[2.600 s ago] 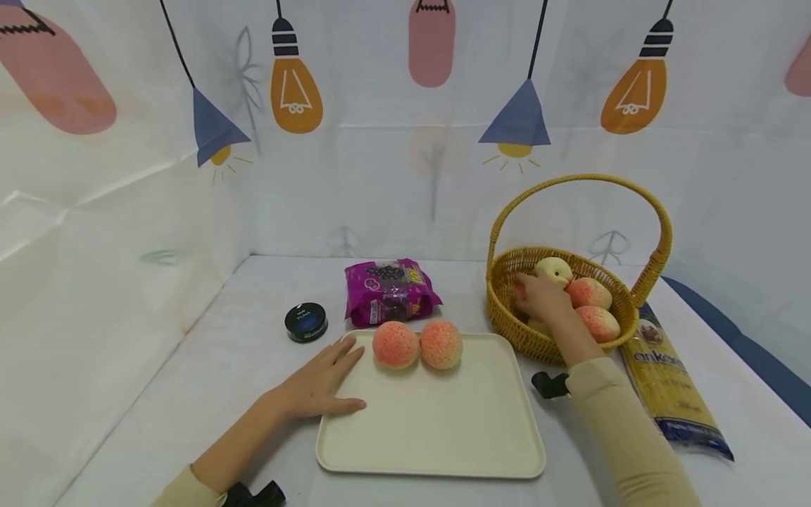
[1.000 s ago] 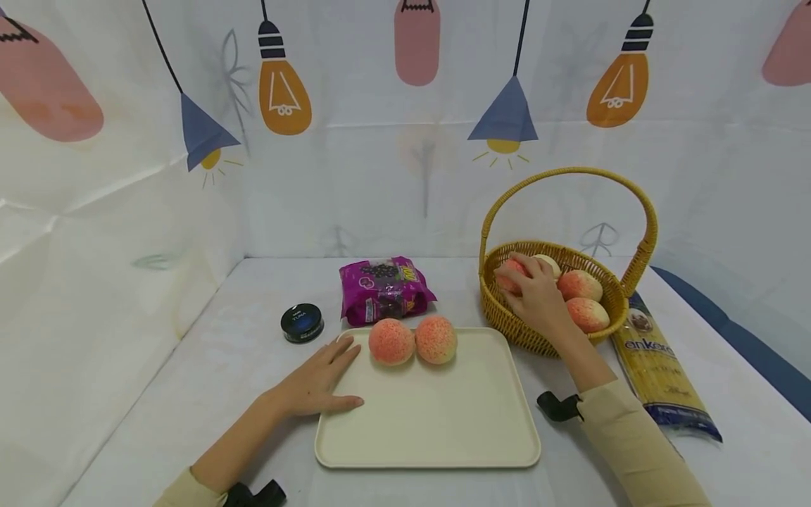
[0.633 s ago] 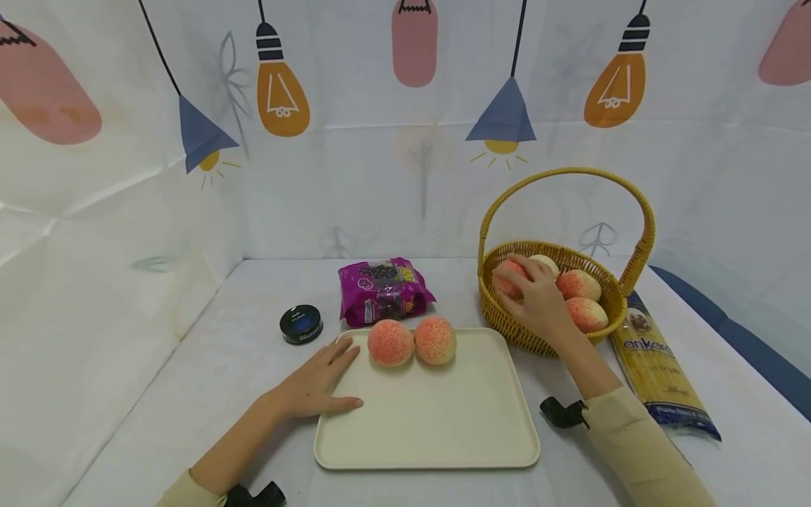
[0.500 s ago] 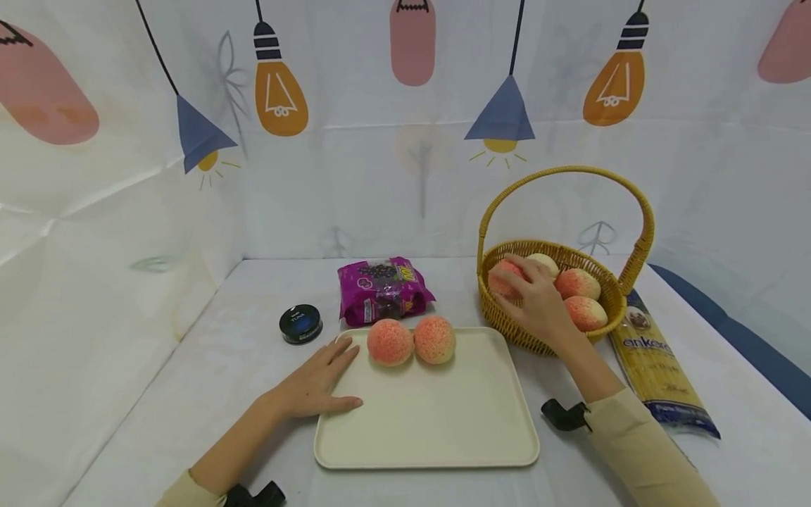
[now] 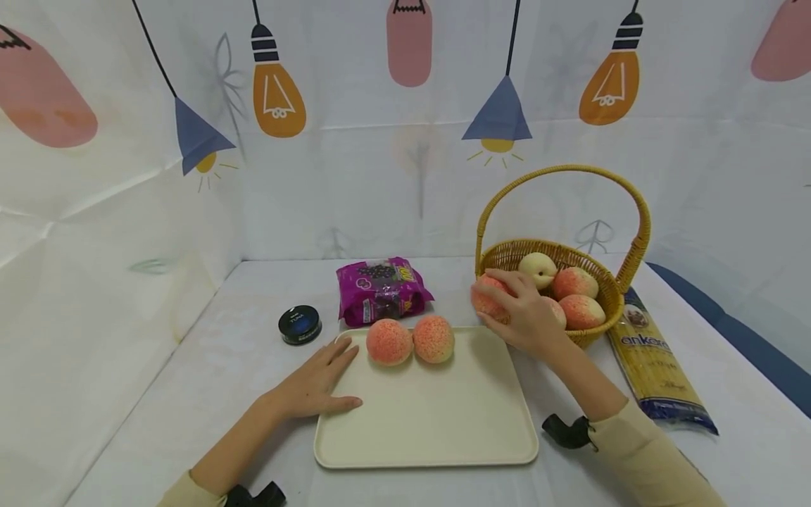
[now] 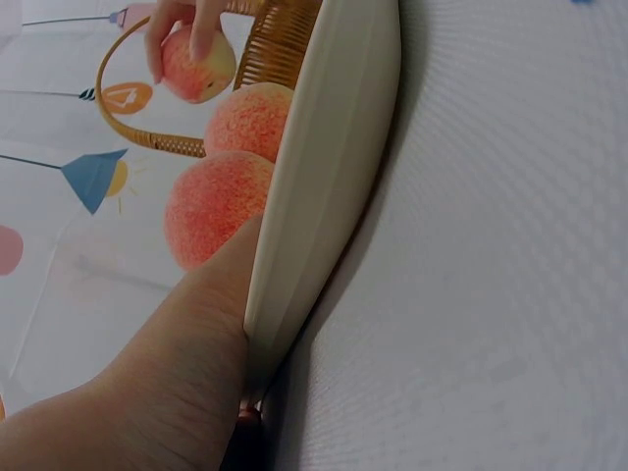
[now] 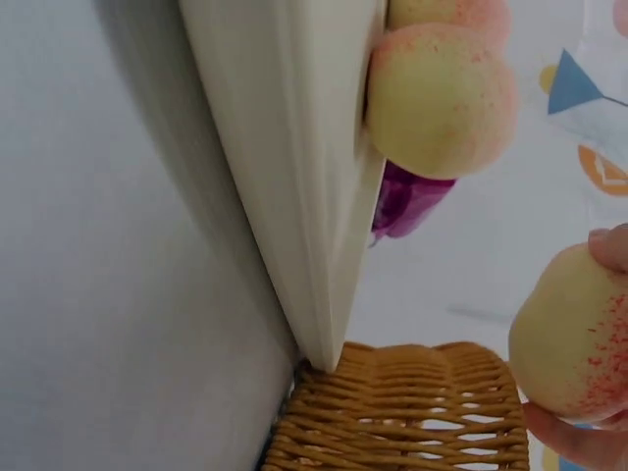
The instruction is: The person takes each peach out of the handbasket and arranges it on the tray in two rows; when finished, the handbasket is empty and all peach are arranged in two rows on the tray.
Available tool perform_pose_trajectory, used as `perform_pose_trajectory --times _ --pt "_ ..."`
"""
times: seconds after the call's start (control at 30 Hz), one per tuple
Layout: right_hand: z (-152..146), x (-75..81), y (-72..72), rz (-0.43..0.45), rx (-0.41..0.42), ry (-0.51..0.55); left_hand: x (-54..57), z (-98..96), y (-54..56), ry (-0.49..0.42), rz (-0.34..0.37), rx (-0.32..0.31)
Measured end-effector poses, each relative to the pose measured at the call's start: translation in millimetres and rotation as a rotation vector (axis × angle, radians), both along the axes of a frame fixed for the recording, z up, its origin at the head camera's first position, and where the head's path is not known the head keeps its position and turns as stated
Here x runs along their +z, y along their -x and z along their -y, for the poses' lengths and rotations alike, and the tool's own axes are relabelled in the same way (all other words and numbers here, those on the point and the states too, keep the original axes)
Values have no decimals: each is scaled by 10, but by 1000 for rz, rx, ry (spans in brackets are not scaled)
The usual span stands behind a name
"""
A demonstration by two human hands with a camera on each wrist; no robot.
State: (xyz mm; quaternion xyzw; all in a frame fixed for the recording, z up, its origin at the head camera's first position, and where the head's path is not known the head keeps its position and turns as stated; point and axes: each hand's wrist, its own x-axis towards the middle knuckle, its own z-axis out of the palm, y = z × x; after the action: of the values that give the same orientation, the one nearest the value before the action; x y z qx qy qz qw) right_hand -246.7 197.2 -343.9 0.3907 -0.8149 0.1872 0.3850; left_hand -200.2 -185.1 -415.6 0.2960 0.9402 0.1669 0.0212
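Note:
My right hand [image 5: 529, 317] grips a pink-and-cream peach [image 5: 488, 297] at the near left side of the wicker basket [image 5: 507, 255]. In the right wrist view, fingers wrap that peach [image 7: 564, 334] above the basket's woven side [image 7: 402, 412]. Several more peaches lie in the basket, one of them a pale yellow peach [image 5: 537, 270]. My left hand [image 5: 317, 384] rests with spread, straight fingers on the left edge of a cream tray [image 5: 431, 422]. Two peaches sit side by side near the tray's far edge, a left peach [image 5: 389, 342] and a right peach [image 5: 434, 339].
Behind the tray lies a purple snack packet [image 5: 383, 292]. A round black tin [image 5: 300, 324] stands to its left. Right of the basket is a yellow pasta bag [image 5: 662, 366]. The basket's tall arched handle [image 5: 641, 232] rises over it, and a printed white curtain backs the table.
My right hand has lifted the peach from inside the basket and carried it left and toward me, past the rim. The pale peach behind shows more fully. My left hand stays on the tray.

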Motion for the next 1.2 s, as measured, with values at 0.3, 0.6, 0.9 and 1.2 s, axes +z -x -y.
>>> perform_pose_trajectory --times 0.3,0.6,0.9,1.2 --pt "97 -94 -101 -30 50 -102 -5 6 -2 -10 -4 -1" --pt "151 -201 -136 -33 60 -236 -13 13 -5 -12 -11 -1" --pt "144 -345 -76 14 42 -276 -21 17 14 -14 -13 -4" --pt "149 -406 -71 117 32 -288 -54 39 11 -5 -35 -3"
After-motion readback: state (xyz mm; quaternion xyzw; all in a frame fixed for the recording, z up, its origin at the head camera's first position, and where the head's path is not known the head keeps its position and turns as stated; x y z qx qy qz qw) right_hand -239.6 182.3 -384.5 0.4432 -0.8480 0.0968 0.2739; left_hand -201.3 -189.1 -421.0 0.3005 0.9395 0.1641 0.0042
